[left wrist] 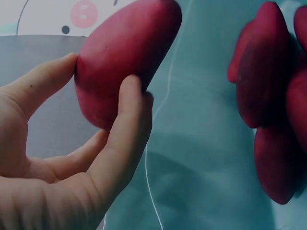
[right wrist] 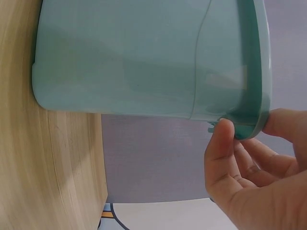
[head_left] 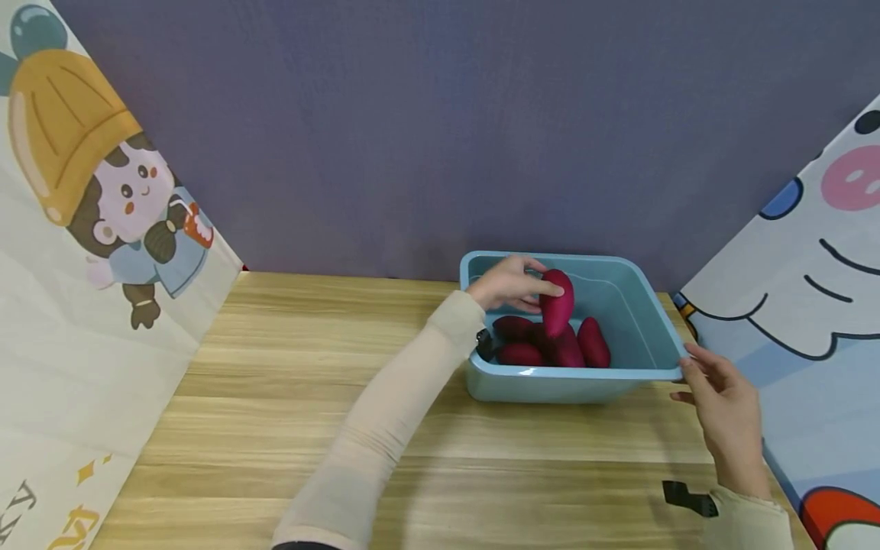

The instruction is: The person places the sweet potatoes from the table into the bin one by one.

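Observation:
A red-purple sweet potato (head_left: 558,304) is pinched between the thumb and fingers of my left hand (head_left: 512,284), upright over the left part of a light blue plastic bin (head_left: 543,388). In the left wrist view the held sweet potato (left wrist: 124,57) slants, its broad end clear of the fingers. Several more sweet potatoes (head_left: 520,354) lie together on the bin's floor at the near left, below that hand. My right hand (head_left: 729,416) grips the bin's near right corner. The right wrist view shows thumb and fingers on either side of the rim (right wrist: 265,62).
The bin stands on a wood-grain table (head_left: 296,397), close against a grey-blue back panel (head_left: 344,137). Cartoon-printed side panels rise at the left (head_left: 62,305) and right (head_left: 811,389), the right one near my right hand. Bare tabletop stretches left of the bin.

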`<state>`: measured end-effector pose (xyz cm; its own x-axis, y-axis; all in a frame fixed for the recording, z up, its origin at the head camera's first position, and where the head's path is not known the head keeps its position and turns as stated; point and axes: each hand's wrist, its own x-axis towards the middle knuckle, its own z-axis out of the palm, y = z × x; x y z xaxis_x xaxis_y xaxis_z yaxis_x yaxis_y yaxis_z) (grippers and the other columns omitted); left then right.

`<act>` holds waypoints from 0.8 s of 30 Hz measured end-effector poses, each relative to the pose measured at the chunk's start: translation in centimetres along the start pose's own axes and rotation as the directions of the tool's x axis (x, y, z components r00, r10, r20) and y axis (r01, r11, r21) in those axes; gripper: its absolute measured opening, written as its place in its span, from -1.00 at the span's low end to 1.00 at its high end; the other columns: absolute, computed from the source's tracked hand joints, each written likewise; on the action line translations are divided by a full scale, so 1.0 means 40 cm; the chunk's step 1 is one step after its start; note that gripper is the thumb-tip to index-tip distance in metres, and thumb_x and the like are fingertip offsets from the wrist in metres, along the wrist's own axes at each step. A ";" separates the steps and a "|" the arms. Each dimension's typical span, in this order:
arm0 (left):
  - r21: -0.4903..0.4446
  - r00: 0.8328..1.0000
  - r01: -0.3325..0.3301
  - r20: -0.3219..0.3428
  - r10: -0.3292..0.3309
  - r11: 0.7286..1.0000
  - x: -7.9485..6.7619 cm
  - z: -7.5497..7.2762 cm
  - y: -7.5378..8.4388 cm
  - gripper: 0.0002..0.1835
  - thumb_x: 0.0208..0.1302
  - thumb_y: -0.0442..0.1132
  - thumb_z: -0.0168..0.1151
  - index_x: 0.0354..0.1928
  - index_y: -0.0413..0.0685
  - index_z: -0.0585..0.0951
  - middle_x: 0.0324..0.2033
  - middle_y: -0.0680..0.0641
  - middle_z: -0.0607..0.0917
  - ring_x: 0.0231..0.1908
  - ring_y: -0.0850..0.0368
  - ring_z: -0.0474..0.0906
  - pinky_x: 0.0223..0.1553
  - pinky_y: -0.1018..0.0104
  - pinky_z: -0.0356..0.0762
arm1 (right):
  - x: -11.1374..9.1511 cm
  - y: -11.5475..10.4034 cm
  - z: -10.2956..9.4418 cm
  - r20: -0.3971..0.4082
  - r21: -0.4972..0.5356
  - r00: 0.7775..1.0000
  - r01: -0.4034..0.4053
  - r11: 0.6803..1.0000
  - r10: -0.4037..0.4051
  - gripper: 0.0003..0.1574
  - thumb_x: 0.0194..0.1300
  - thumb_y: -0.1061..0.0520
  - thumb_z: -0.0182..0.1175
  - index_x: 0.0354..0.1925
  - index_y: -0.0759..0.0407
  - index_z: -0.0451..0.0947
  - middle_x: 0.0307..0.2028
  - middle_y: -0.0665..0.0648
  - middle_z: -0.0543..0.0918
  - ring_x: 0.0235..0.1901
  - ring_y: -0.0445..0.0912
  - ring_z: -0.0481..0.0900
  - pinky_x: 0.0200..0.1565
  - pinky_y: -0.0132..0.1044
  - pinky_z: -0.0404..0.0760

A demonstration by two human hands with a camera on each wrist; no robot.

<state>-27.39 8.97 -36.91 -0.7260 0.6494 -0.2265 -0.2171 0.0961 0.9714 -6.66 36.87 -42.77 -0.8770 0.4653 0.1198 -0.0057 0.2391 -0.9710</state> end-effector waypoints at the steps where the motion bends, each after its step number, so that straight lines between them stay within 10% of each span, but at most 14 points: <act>1: 0.007 1.000 0.006 0.005 -0.006 1.000 -0.002 0.001 -0.001 -0.32 0.18 -0.29 0.48 0.29 -0.27 0.37 -0.16 -0.10 0.67 -0.28 -0.07 0.73 -0.15 0.02 0.73 | 0.000 0.000 0.000 0.000 -0.004 1.000 0.000 1.000 0.000 -0.45 0.46 0.12 0.18 0.35 0.22 0.44 -0.10 -0.10 0.60 -0.29 -0.27 0.58 -0.45 -0.47 0.69; 24: -0.028 0.998 0.046 0.037 -0.045 0.999 -0.001 -0.006 -0.002 -0.26 0.20 -0.27 0.48 0.36 -0.24 0.34 -0.14 -0.13 0.67 -0.16 -0.18 0.71 -0.05 0.01 0.70 | -0.001 0.001 -0.001 0.014 0.019 1.000 0.000 1.000 0.000 -0.45 0.46 0.13 0.18 0.36 0.22 0.43 -0.09 -0.09 0.59 -0.28 -0.25 0.57 -0.44 -0.47 0.68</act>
<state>-27.49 8.77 -36.98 -0.6908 0.6718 -0.2672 -0.2687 0.1045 0.9575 -6.62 36.91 -42.79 -0.8836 0.4533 0.1174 -0.0149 0.2233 -0.9746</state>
